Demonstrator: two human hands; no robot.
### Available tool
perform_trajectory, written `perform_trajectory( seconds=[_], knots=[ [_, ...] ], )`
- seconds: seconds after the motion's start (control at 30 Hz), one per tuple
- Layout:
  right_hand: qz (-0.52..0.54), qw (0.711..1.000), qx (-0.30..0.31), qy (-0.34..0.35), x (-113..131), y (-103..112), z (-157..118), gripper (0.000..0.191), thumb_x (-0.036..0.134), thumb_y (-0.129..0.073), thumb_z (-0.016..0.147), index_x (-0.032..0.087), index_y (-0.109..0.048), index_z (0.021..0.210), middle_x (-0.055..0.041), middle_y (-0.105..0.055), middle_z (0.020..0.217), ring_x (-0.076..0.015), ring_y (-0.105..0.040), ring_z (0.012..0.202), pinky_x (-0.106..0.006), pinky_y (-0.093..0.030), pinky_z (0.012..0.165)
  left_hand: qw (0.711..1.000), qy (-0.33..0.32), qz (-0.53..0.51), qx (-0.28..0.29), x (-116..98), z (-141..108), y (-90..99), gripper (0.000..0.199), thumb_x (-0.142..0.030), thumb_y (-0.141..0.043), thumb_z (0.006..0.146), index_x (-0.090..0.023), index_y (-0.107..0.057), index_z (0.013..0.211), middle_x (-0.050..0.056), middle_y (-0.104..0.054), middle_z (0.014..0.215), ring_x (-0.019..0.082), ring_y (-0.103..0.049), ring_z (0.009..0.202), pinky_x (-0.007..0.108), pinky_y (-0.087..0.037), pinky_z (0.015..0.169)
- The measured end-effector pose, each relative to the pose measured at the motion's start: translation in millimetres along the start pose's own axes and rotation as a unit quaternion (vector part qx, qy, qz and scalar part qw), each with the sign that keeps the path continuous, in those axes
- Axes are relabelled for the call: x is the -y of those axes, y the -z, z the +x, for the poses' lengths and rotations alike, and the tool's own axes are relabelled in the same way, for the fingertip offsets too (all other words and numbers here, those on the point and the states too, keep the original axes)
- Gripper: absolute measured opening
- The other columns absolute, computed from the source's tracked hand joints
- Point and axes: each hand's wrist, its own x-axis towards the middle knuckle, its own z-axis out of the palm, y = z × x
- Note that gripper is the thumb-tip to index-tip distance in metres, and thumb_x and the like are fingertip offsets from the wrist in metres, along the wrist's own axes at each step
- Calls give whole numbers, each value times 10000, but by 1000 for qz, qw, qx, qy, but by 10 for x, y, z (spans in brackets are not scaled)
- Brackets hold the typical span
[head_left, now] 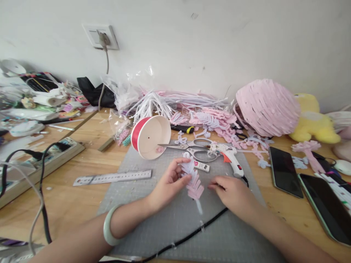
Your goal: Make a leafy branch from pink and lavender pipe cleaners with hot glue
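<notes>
My left hand point(171, 179), with a pale bracelet on the wrist, pinches a feather-like piece point(194, 182) made of lilac and pink fuzzy stems, its white stem end pointing down. To the right of that piece is my right hand point(229, 190), its fingers curled together; whether something small is between them cannot be made out. Beyond the hands, scissors point(192, 147) lie beside a white glue gun point(230, 160) with an orange trigger. A small white box-like item point(202, 166) rests on the grey cutting mat point(164, 226).
A ribbon spool point(155, 137) stands behind the left hand, a steel ruler point(112, 177) to its left. A black cable point(189, 237) crosses the mat. Two phones point(285, 171) lie at right, a power strip point(41, 166) at left. Fuzzy stems and a pink ball point(267, 107) line the wall.
</notes>
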Motion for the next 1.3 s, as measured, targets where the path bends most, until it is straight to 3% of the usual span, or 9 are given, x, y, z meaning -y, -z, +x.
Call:
perform_trajectory(
  seconds=[0.23, 0.37, 0.47, 0.6, 0.77, 0.97, 1.17, 1.3],
  knots=[
    [169, 978, -119, -8, -39, 133, 41, 230, 318, -486, 812, 211, -689, 812, -39, -690, 780, -167, -601, 696, -269, -435, 622, 999, 40, -24, -2, 33, -14, -11, 475, -325, -723, 720, -219, -422, 1071, -15, -576, 844, 104, -544, 732, 229, -431, 685],
    [350, 934, -12, -73, 62, 79, 12, 312, 336, -486, 803, 177, -694, 971, -17, -611, 678, -91, -438, 488, -228, -334, 455, 999, 46, -4, -2, 78, 9, 10, 416, -336, -710, 725, -219, -464, 1039, -4, -573, 877, 116, -547, 762, 248, -448, 716],
    [429, 898, 55, -84, 111, 8, -11, 358, 280, -467, 803, 167, -660, 1081, 14, -536, 639, -58, -315, 447, -213, -250, 422, 998, 45, 31, 3, 114, 20, 26, 333, -378, -674, 750, -200, -510, 979, 3, -563, 896, 114, -534, 752, 251, -456, 711],
    [368, 927, 58, -36, 151, -47, -45, 385, 244, -442, 823, 160, -630, 1148, 18, -512, 621, -76, -369, 516, -207, -306, 477, 991, 30, 133, -5, 137, 28, 48, 285, -402, -641, 763, -180, -554, 920, 9, -549, 845, 121, -517, 700, 243, -439, 642],
    [194, 978, 2, 71, 186, -134, -102, 428, 220, -392, 855, 188, -555, 1250, -22, -615, 720, -108, -486, 551, -230, -408, 532, 965, 1, 260, -1, 128, 34, 48, 205, -354, -606, 783, -154, -606, 830, 40, -567, 824, 156, -514, 750, 263, -419, 680],
    [31, 983, -38, 176, 197, -208, -152, 480, 163, -353, 851, 135, -471, 1315, -113, -677, 912, -210, -634, 780, -334, -507, 692, 954, 6, 298, -5, 81, 17, 8, 177, -324, -551, 805, -156, -603, 787, 40, -566, 786, 158, -502, 725, 253, -392, 644],
    [85, 983, -24, 163, 228, -177, -162, 455, 186, -361, 865, 152, -489, 1301, -89, -686, 882, -188, -637, 796, -305, -502, 719, 950, -32, 310, 11, 47, 10, 4, 111, -265, -525, 803, -171, -575, 772, 19, -553, 772, 162, -493, 753, 254, -383, 669],
    [150, 982, -13, 117, 246, -133, -161, 401, 208, -385, 866, 168, -577, 1216, -59, -681, 832, -132, -584, 610, -245, -460, 577, 944, -40, 327, 20, 25, 0, 4, 94, -224, -515, 786, -174, -553, 717, 5, -534, 734, 159, -486, 744, 260, -368, 704]
  ],
)
